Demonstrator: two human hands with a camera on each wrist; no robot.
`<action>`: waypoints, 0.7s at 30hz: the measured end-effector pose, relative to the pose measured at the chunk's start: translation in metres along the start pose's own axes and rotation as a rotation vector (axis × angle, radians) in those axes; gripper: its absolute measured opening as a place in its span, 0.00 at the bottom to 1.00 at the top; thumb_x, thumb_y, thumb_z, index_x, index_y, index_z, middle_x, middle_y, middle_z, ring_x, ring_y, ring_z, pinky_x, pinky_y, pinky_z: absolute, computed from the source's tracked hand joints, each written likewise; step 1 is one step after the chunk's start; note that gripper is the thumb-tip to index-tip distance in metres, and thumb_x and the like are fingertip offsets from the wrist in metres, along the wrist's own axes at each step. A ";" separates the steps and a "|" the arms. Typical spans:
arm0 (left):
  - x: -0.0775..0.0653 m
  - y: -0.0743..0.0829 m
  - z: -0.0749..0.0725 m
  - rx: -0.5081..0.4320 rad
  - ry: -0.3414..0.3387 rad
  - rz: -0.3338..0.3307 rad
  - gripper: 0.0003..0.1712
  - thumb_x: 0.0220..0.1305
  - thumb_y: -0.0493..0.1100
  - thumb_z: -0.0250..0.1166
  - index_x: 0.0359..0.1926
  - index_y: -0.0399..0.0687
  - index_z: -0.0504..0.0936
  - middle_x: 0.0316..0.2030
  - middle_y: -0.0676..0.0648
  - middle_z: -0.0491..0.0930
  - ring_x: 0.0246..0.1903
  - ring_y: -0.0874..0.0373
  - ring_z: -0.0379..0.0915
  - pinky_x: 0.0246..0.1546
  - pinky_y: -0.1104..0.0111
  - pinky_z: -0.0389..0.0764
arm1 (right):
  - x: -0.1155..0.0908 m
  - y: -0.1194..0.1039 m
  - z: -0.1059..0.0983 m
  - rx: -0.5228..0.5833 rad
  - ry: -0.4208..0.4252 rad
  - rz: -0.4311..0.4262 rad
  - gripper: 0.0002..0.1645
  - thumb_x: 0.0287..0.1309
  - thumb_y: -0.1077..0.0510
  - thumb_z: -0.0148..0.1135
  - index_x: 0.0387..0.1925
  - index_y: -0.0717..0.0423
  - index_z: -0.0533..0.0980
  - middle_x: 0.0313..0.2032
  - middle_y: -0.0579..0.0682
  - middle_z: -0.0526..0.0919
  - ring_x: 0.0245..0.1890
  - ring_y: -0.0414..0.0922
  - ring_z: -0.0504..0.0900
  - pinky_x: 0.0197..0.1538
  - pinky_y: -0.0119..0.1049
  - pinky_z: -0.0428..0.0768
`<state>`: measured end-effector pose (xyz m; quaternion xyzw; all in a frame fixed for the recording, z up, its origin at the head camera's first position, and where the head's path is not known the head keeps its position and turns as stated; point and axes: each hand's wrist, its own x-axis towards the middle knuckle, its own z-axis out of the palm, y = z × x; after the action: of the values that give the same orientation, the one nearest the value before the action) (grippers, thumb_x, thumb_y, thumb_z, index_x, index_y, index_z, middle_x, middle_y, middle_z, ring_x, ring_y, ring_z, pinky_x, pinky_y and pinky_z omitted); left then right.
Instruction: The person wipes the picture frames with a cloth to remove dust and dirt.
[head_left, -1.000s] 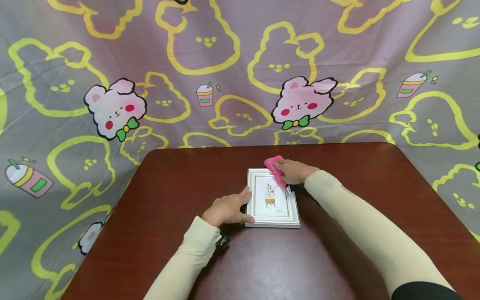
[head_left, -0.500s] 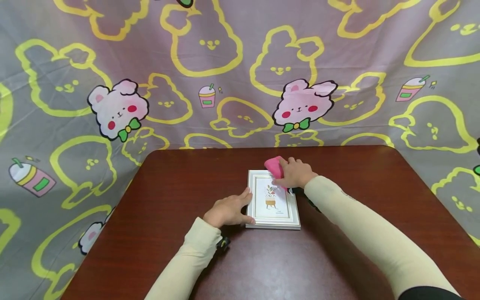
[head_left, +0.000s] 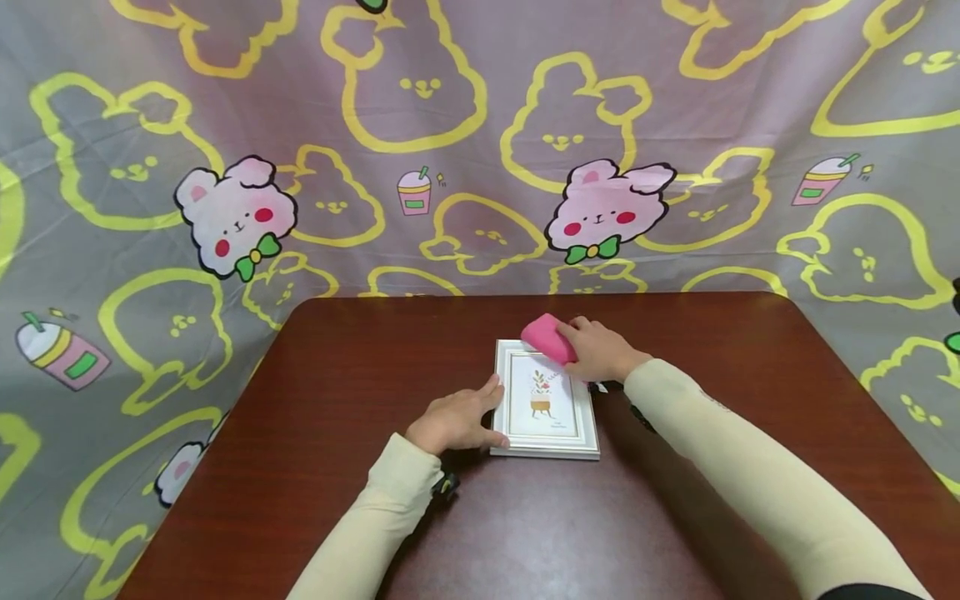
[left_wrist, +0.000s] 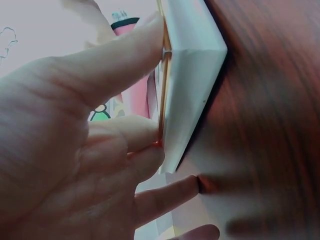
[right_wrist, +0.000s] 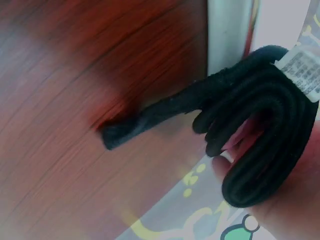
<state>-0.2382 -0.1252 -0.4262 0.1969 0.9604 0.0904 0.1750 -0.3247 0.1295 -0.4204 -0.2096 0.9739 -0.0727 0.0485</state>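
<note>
A white picture frame [head_left: 546,448] with a potted-plant print lies flat on the table. My left hand [head_left: 453,419] rests along its left side, thumb at the near corner. In the left wrist view, the thumb [left_wrist: 125,55] lies on the rim of the frame [left_wrist: 192,75]; two fingers touch its edge and the others stretch past it. My right hand [head_left: 603,352] grips a folded cloth [head_left: 547,337], pink on top, over the frame's far right corner. From the right wrist, the cloth [right_wrist: 292,130] shows dark layered folds and a white label [right_wrist: 306,72]. Its covered underside is hidden.
The reddish-brown wooden table [head_left: 360,375] has rounded far corners. A grey-pink curtain [head_left: 465,125] with yellow outlines and bunny heads hangs behind it and along both sides. Cream sleeves [head_left: 742,450] cover both forearms.
The right hand has splayed and closed again on the cloth, drifting slightly right and nearer. The cloth now lies more slanted, its pink end farther left. Left hand and frame stay put.
</note>
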 end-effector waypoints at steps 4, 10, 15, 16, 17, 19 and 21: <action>0.000 0.000 0.001 -0.001 0.003 0.001 0.51 0.58 0.65 0.68 0.77 0.58 0.57 0.79 0.56 0.48 0.73 0.50 0.61 0.61 0.50 0.74 | -0.008 0.002 -0.004 0.002 0.015 -0.078 0.45 0.55 0.52 0.67 0.73 0.56 0.63 0.66 0.64 0.69 0.60 0.59 0.72 0.59 0.56 0.78; -0.001 0.000 0.002 0.005 0.014 0.004 0.51 0.58 0.66 0.67 0.77 0.58 0.57 0.79 0.56 0.48 0.72 0.50 0.62 0.61 0.49 0.74 | -0.021 0.005 -0.005 -0.024 0.019 -0.210 0.43 0.51 0.53 0.69 0.70 0.50 0.67 0.65 0.59 0.71 0.61 0.56 0.73 0.61 0.57 0.75; -0.001 -0.001 0.001 0.009 0.016 0.000 0.51 0.58 0.66 0.68 0.77 0.58 0.57 0.79 0.56 0.48 0.72 0.50 0.62 0.61 0.50 0.74 | -0.029 0.003 0.000 -0.096 -0.003 -0.321 0.43 0.51 0.51 0.69 0.70 0.52 0.69 0.68 0.58 0.70 0.68 0.58 0.68 0.68 0.60 0.66; -0.001 -0.002 0.001 0.011 0.015 0.000 0.51 0.58 0.66 0.68 0.77 0.58 0.57 0.79 0.56 0.48 0.72 0.50 0.62 0.61 0.50 0.74 | -0.030 0.000 0.001 -0.101 0.007 -0.339 0.42 0.51 0.50 0.69 0.69 0.53 0.69 0.68 0.58 0.70 0.69 0.58 0.67 0.70 0.60 0.65; -0.001 -0.001 0.001 0.009 0.012 -0.001 0.51 0.58 0.66 0.67 0.77 0.58 0.57 0.79 0.56 0.48 0.72 0.50 0.62 0.61 0.50 0.74 | -0.030 -0.002 0.001 -0.101 0.020 -0.355 0.41 0.52 0.49 0.68 0.68 0.53 0.70 0.68 0.58 0.70 0.70 0.58 0.66 0.71 0.60 0.63; 0.000 -0.001 0.001 0.014 0.009 0.000 0.50 0.58 0.66 0.67 0.77 0.58 0.58 0.79 0.56 0.48 0.72 0.50 0.63 0.61 0.50 0.74 | -0.031 -0.007 0.002 -0.093 0.061 -0.397 0.38 0.54 0.49 0.67 0.67 0.55 0.72 0.67 0.57 0.72 0.70 0.57 0.66 0.72 0.58 0.63; 0.000 -0.001 0.002 0.019 0.010 0.000 0.51 0.58 0.66 0.67 0.77 0.58 0.58 0.79 0.56 0.48 0.72 0.50 0.63 0.61 0.51 0.75 | -0.031 -0.013 0.003 -0.081 0.087 -0.431 0.34 0.58 0.50 0.65 0.65 0.55 0.73 0.66 0.57 0.73 0.69 0.56 0.68 0.72 0.56 0.65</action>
<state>-0.2379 -0.1258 -0.4280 0.1980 0.9621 0.0824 0.1685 -0.2910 0.1298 -0.4191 -0.4111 0.9100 -0.0511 -0.0185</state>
